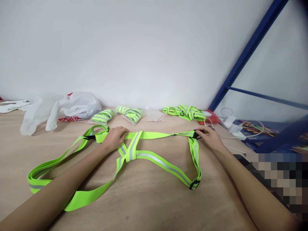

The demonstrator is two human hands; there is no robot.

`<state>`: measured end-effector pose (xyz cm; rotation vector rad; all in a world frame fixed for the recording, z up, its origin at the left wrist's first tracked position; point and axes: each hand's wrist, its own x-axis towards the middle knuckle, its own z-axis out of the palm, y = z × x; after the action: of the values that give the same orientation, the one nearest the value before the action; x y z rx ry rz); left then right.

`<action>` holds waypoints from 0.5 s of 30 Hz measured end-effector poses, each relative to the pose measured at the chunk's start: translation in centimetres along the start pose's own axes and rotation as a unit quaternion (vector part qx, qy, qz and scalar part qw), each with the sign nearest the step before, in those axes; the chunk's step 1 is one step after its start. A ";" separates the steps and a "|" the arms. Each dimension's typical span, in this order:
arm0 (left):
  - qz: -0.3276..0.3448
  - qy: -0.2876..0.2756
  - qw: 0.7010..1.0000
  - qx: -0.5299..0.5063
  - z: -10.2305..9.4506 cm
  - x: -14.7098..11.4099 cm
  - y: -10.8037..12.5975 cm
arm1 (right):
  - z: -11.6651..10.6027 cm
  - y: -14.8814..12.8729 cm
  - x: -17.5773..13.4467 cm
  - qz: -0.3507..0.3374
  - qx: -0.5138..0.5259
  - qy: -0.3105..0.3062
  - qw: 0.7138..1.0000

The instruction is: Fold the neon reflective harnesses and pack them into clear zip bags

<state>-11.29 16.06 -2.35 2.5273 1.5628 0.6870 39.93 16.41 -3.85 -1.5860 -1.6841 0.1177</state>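
A neon-yellow reflective harness (pixel 155 159) with grey stripes lies spread over the tabletop, its straps forming loops on both sides. My left hand (pixel 115 138) is closed on the upper strap, left of the middle crossing. At the strap's right end, my right hand (pixel 209 137) pinches the harness by a black buckle (pixel 197 134). Between the hands the upper strap runs nearly straight. Another black slider (pixel 194 184) sits at the lower right corner of the right loop. My left forearm covers part of the left loop.
Along the wall lie packed reflective straps (pixel 102 116), more bagged straps (pixel 131 114), a clear plastic bag (pixel 155 115) and a loose strap bundle (pixel 186 112). White plastic bags (pixel 79 106) lie back left. White plugs with cables (pixel 232 125) and a blue metal frame (pixel 245 54) stand right.
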 end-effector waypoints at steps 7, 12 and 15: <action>0.018 0.031 0.999 0.012 -0.1 -0.3 0.2 | 1.1 -3.1 -0.8 -0.058 -0.143 0.031 0.987; 0.057 0.053 0.991 0.107 -0.9 -0.4 1.3 | 2.4 -4.2 -1.3 -0.109 -0.162 -0.052 0.979; 0.065 0.022 0.988 0.135 -1.2 -0.4 1.6 | 3.0 -3.9 -1.4 -0.113 -0.165 -0.078 0.977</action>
<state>-10.60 14.78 -0.87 2.8490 1.6159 0.5836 34.90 15.73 -4.38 -1.6409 -2.0779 -0.1663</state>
